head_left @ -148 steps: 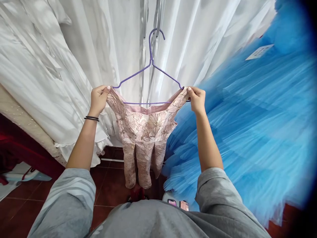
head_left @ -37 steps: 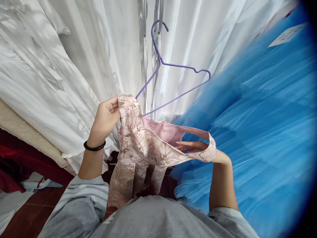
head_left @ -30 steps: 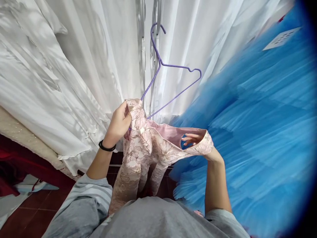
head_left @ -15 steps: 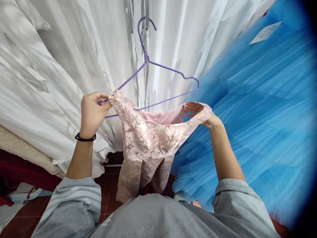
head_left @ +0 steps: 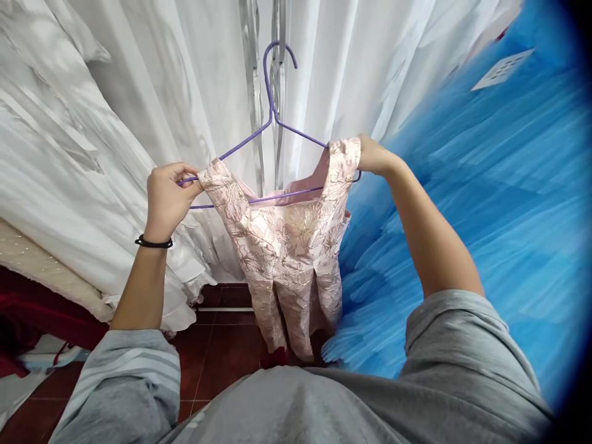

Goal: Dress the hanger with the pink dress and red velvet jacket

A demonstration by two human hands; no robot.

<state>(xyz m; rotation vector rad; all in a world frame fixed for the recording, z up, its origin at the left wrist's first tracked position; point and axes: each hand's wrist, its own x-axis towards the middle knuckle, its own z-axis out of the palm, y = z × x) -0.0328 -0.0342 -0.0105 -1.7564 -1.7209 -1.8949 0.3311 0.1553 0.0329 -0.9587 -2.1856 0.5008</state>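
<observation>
A small pink brocade dress [head_left: 289, 246] with a gold floral pattern hangs in front of me on a purple wire hanger [head_left: 271, 117]. My left hand [head_left: 167, 198] pinches the left end of the hanger together with the dress's left shoulder. My right hand [head_left: 372, 156] grips the right shoulder strap, drawn up over the hanger's right end. The hanger's hook points up, in front of a shiny metal pole [head_left: 252, 74]. A black band circles my left wrist.
White gowns [head_left: 92, 123] hang at the left and behind. A big blue tulle dress [head_left: 467, 209] with a paper tag [head_left: 502, 69] fills the right. Red-brown floor tiles [head_left: 217, 351] show below, with dark red cloth [head_left: 28, 308] at the far left.
Half a second ago the right strap lay loose over my open right hand below the hanger. That hand has risen and pulled the strap onto the hanger's right end; the hanger has levelled out.
</observation>
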